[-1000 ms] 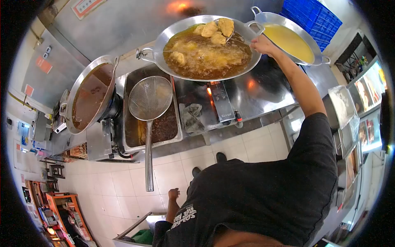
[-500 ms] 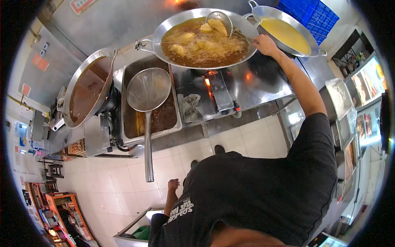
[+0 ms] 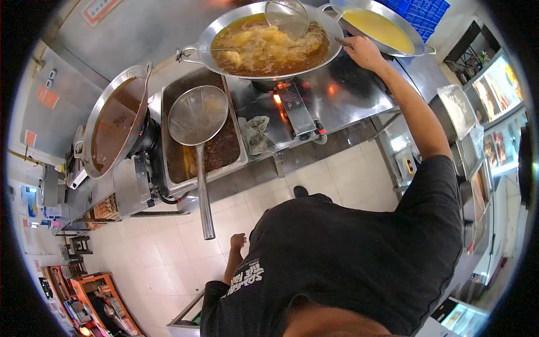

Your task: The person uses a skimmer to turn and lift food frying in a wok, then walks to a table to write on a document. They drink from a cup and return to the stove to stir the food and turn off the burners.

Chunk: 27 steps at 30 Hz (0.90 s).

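My right hand (image 3: pixel 364 53) grips the handle of a wire-mesh skimmer (image 3: pixel 287 18) at the right rim of a large wok (image 3: pixel 197 48). The skimmer's round head is over the bubbling oil, and no food piece shows clearly in it. Golden fried pieces (image 3: pixel 261 40) float in the oil beside and below the mesh. Down by my body, my left hand (image 3: pixel 238 242) hangs with its fingers curled and nothing visible in them. A larger long-handled strainer (image 3: pixel 198 115) rests across a deep metal tray (image 3: pixel 242 153), its handle sticking out over the floor.
A second wok with yellow liquid (image 3: pixel 377 28) stands at the right back, and a wok of brown liquid (image 3: pixel 117 126) on the left. Flame glows by the burner control box (image 3: pixel 296 110). A crumpled grey cloth (image 3: pixel 257 135) lies on the counter. Blue crates (image 3: pixel 418 14) stand behind.
The skimmer held food pieces earlier; now they are in the oil and its mesh shows. Its head has shifted toward the wok's far rim. The whole view has tilted slightly.
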Tool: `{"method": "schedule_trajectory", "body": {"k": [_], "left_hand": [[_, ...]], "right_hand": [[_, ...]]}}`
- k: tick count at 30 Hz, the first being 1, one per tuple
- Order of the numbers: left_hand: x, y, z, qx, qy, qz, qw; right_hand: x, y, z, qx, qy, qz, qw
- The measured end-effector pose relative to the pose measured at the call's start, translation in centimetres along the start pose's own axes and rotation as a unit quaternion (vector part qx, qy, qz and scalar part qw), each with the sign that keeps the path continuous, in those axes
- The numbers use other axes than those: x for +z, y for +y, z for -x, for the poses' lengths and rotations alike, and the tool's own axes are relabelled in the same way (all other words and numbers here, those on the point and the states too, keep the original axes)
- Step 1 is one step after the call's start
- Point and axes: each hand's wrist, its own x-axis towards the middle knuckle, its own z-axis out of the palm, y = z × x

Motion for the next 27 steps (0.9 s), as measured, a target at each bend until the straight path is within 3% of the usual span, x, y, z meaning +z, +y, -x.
{"method": "schedule_trajectory", "body": {"k": [3, 8, 11, 12, 15, 18, 19, 20, 21, 22, 24, 25, 26, 27], "left_hand": [[-0.3, -1.0, -0.1, 0.059, 0.042, 0.022, 0.997], [-1.9, 0.5, 0.3, 0.014, -0.014, -0.014, 1.0], [0.0, -2.5, -0.3, 0.142, 0.067, -0.154, 0.975], [0.1, -3.1, -0.3, 0.121, 0.065, -0.098, 0.986], [0.3, -4.0, -0.3, 0.056, 0.059, 0.072, 0.994], [0.7, -5.9, -1.2, 0.039, 0.032, 0.271, 0.961], [0.9, -8.0, -2.4, 0.067, 0.011, 0.355, 0.933], [0.2, -7.4, -2.1, -0.041, -0.022, 0.545, 0.837], [-0.9, -6.4, -1.6, -0.154, -0.006, 0.709, 0.688], [-1.3, -7.2, -2.8, -0.199, 0.006, 0.731, 0.653], [-5.0, -1.8, -0.4, -0.052, 0.159, 0.594, 0.787], [-11.0, 3.9, 2.3, 0.137, 0.245, 0.371, 0.885], [-11.3, 2.6, -0.1, -0.072, 0.093, 0.648, 0.753], [-15.6, 6.0, 1.6, -0.082, 0.12, 0.634, 0.759]], "right_hand": [[-1.9, -1.8, 1.0, 0.009, -0.025, -0.024, 0.999], [-2.9, -3.6, 1.7, 0.013, -0.022, -0.068, 0.997], [-2.0, -3.8, 1.2, 0.04, 0.004, -0.096, 0.995], [-1.8, -3.8, 1.0, 0.05, 0.019, -0.109, 0.993], [-2.7, -4.0, 0.2, 0.213, -0.078, -0.287, 0.931], [-3.3, -3.3, -0.4, 0.263, -0.095, -0.39, 0.877], [-4.0, -3.9, -0.2, 0.246, -0.091, -0.363, 0.894], [-4.6, -4.7, 0.3, 0.224, -0.089, -0.338, 0.91], [-4.7, -4.8, 0.6, 0.217, -0.094, -0.325, 0.916], [-4.8, -5.2, 0.9, 0.196, -0.105, -0.294, 0.929], [-5.6, -8.0, 2.0, 0.145, -0.13, -0.191, 0.962], [-6.0, -9.6, 2.5, 0.115, -0.141, -0.148, 0.972], [-2.2, -5.9, 1.9, -0.029, -0.051, -0.102, 0.993], [1.5, -2.0, 1.1, -0.16, 0.061, -0.028, 0.985]]}}
